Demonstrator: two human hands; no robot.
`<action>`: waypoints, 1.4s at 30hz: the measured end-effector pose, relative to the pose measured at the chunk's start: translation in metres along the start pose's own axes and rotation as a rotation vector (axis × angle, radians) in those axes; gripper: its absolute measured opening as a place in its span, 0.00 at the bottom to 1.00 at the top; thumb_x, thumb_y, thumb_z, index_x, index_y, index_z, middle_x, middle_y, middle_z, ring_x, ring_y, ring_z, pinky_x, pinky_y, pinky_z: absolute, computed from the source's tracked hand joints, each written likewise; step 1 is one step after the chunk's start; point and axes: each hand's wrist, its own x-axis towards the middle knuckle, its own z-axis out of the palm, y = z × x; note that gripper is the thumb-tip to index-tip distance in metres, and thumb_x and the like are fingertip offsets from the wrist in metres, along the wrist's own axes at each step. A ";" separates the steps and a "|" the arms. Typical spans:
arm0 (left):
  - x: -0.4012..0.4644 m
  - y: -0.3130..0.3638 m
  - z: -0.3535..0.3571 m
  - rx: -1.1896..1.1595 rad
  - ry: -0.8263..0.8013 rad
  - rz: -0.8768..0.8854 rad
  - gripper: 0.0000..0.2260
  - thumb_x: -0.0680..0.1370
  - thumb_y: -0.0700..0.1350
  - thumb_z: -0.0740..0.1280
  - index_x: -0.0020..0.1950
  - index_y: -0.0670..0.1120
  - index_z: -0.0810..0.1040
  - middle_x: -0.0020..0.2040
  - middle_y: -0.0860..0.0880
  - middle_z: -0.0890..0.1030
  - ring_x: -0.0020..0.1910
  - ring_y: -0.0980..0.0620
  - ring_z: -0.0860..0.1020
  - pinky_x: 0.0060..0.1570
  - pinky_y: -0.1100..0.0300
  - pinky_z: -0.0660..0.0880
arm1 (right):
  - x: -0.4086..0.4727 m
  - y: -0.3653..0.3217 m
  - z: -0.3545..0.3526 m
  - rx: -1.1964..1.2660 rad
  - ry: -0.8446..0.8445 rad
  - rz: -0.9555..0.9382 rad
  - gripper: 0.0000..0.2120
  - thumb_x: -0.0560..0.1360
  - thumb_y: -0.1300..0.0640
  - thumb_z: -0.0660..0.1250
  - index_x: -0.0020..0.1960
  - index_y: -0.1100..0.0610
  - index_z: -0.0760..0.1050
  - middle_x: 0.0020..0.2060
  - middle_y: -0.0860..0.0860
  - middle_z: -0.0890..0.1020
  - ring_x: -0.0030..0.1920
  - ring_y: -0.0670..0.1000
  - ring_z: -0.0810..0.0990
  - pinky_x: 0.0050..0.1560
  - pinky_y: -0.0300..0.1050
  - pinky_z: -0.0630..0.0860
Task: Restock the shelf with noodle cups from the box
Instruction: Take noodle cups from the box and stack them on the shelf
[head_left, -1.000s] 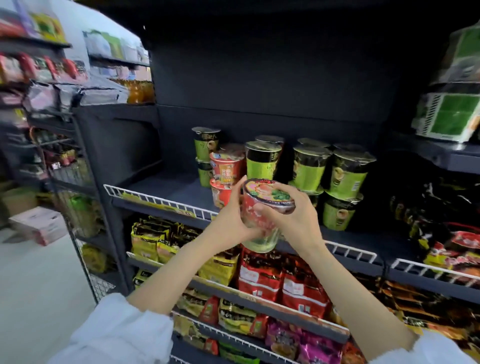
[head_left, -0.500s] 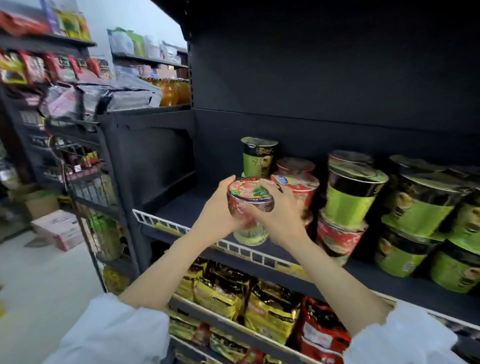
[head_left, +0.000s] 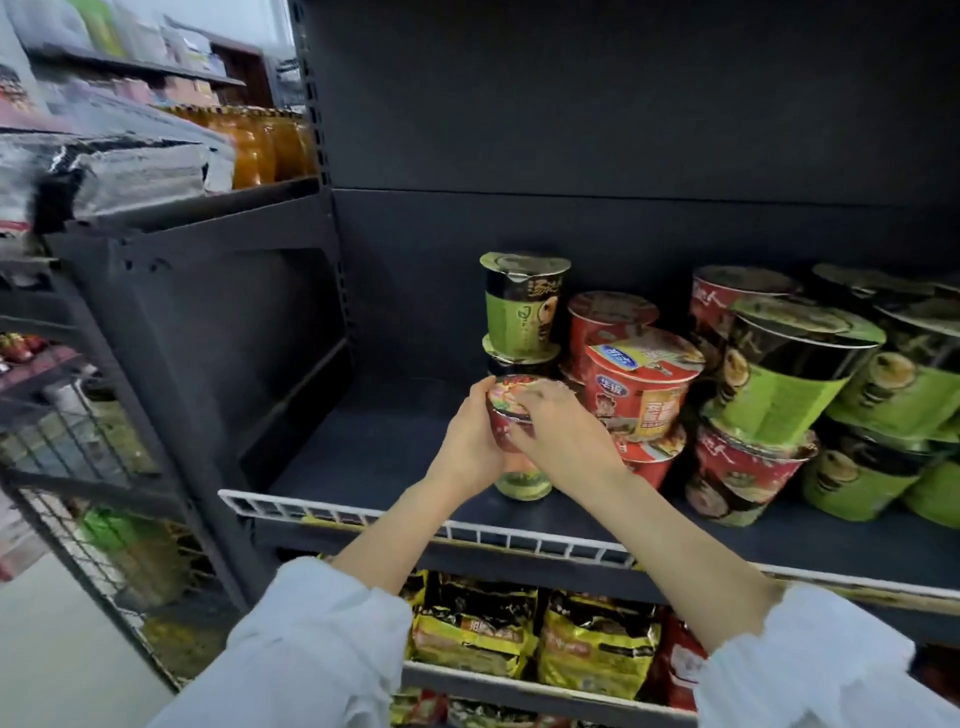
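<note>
Both hands hold one red noodle cup (head_left: 511, 415) between them: the left hand (head_left: 467, 447) curls round its left side, the right hand (head_left: 558, 431) wraps its right side with fingers over the lid. The cup sits atop a greenish cup (head_left: 522, 480) standing on the dark shelf (head_left: 374, 457), close behind the white wire rail (head_left: 395, 519) along its front edge. Just behind stand stacked green cups (head_left: 522, 312); red cups (head_left: 641, 384) crowd the right. The shelf's left end lies bare.
</note>
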 end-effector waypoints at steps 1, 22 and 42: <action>0.002 -0.003 0.001 -0.004 -0.009 0.010 0.47 0.62 0.43 0.80 0.75 0.47 0.55 0.65 0.49 0.71 0.62 0.52 0.73 0.60 0.61 0.70 | 0.002 -0.001 0.000 -0.006 0.001 0.015 0.22 0.76 0.53 0.62 0.69 0.58 0.69 0.66 0.53 0.70 0.66 0.53 0.69 0.63 0.47 0.71; -0.091 0.115 0.043 0.575 0.204 0.309 0.13 0.79 0.45 0.60 0.63 0.49 0.74 0.54 0.49 0.80 0.51 0.45 0.77 0.42 0.54 0.72 | -0.120 0.073 -0.081 0.362 0.161 0.037 0.16 0.75 0.65 0.61 0.60 0.56 0.76 0.55 0.52 0.80 0.54 0.50 0.78 0.56 0.44 0.74; -0.333 0.278 0.345 0.273 -0.096 0.107 0.09 0.79 0.47 0.62 0.56 0.49 0.77 0.45 0.50 0.81 0.33 0.53 0.77 0.35 0.56 0.76 | -0.475 0.281 -0.173 0.257 0.041 0.406 0.08 0.78 0.58 0.62 0.53 0.56 0.79 0.42 0.50 0.80 0.34 0.47 0.77 0.32 0.41 0.72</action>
